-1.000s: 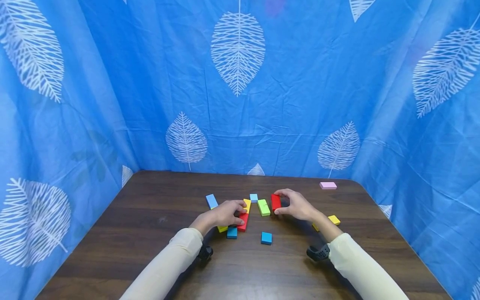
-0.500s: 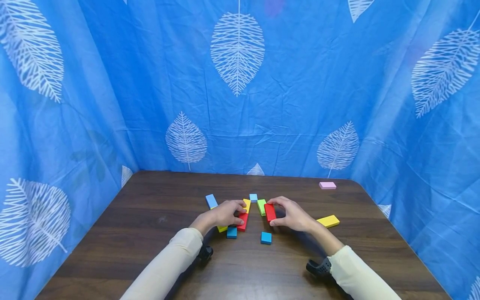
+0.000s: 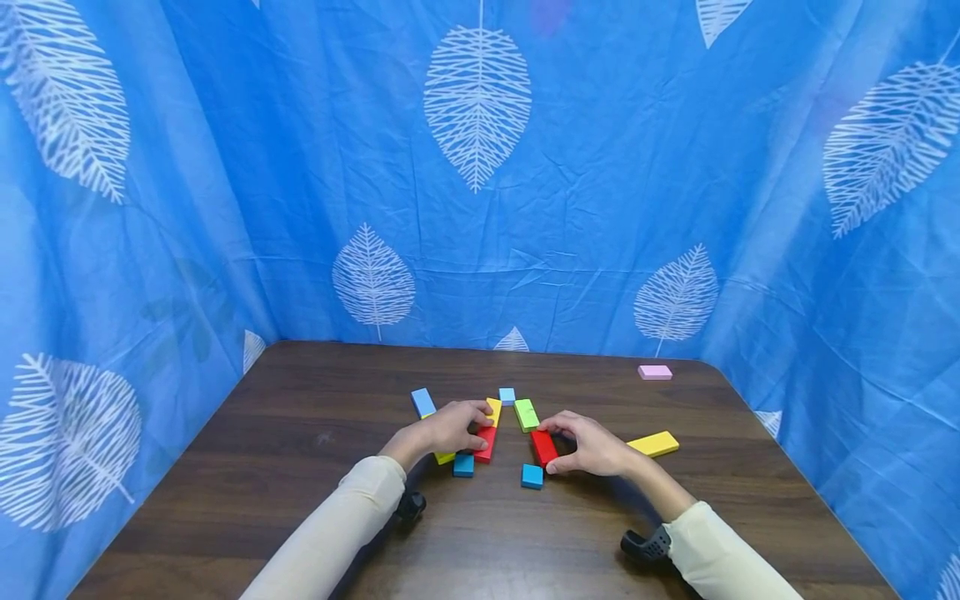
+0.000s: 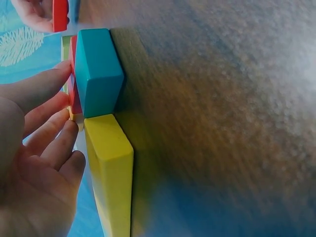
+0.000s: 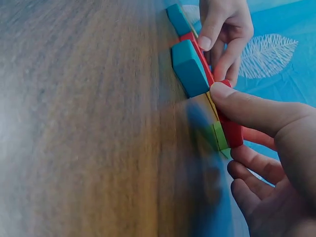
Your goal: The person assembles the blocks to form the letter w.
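Note:
My right hand (image 3: pixel 592 442) pinches a red block (image 3: pixel 543 447) by its two ends, thumb at the near one and fingers at the far one. This block lies tilted between a lime green block (image 3: pixel 527 415) and a teal square block (image 3: pixel 532 476). On the left, another red block (image 3: pixel 486 450) sits end to end with a yellow block (image 3: pixel 494 408). The thumb and fingertips of my left hand (image 3: pixel 453 427) hold that red block, partly covering it. A second teal block (image 4: pixel 98 74) and a yellow block (image 4: pixel 116 173) stand beside my left hand in the left wrist view.
A small light blue block (image 3: pixel 507 396) lies at the top between the two rows. Another light blue block (image 3: pixel 423 402) is behind the left hand. Right of the right hand rests a yellow block (image 3: pixel 655 443), and a pink block (image 3: pixel 656 372) lies near the table's far edge.
The right hand has carried its red block left and then toward me, from beside the green block to its near end. The left hand has stayed in place.

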The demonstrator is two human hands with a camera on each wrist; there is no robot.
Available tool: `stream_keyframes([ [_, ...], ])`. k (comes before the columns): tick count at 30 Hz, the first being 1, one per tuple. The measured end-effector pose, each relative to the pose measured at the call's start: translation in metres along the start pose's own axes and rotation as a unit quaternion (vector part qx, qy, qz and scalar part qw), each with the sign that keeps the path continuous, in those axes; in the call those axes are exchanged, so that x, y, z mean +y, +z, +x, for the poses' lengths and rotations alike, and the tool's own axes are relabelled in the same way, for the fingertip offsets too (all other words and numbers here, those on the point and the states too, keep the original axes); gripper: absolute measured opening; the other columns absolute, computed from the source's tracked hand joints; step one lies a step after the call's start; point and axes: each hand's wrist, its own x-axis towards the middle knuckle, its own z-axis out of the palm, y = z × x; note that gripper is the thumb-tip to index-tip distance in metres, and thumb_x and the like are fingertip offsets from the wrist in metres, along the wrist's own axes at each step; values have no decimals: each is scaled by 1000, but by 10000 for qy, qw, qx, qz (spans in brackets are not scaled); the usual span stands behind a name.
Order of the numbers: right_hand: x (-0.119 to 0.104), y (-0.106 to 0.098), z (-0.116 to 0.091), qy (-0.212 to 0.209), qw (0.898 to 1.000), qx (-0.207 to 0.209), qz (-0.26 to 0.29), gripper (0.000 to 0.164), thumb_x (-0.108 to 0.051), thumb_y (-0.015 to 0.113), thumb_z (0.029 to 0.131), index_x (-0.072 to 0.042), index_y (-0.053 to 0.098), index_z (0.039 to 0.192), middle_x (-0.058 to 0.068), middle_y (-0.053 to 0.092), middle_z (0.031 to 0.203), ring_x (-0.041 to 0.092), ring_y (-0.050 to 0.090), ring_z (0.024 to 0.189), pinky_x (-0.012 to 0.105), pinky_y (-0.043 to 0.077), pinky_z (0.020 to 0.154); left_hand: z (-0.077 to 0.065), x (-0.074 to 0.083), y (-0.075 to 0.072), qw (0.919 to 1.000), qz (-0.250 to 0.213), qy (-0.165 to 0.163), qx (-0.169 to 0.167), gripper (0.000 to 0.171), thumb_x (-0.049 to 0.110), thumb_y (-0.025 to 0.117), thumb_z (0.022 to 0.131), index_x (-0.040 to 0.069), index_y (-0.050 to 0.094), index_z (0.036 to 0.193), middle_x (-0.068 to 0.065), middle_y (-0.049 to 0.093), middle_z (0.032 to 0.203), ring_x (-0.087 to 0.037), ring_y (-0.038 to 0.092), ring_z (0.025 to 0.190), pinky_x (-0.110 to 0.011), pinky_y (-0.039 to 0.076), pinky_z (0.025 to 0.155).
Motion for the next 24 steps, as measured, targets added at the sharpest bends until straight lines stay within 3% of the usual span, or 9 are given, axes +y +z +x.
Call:
stream_keyframes([
  [9,3,1,2,22,10000,49,-12,63,-32,88,84,-3,63,134,9,63,126,30,59,116,56,46,106,0,0,0,10000,18,27,7,41,18,78,95,7,70,134,-5,53,150,-30,45,139,-46,38,115],
  [16,8,1,1,-81,9997,53,-239,66,-39,88,84,-8,64,136,4,63,128,26,59,116,53,49,104,1,0,0,10000,61,46,-26,41,19,77,96,7,69,135,-6,52,152,-30,45,139,-46,38,116],
  [24,14,-5,-4,-343,9990,-106,-269,42,-30,79,94,-14,71,132,1,65,127,24,60,113,44,54,96,1,-2,-1,9999,90,98,-57,42,19,77,96,6,69,135,-5,52,152,-29,45,140,-46,37,116],
])
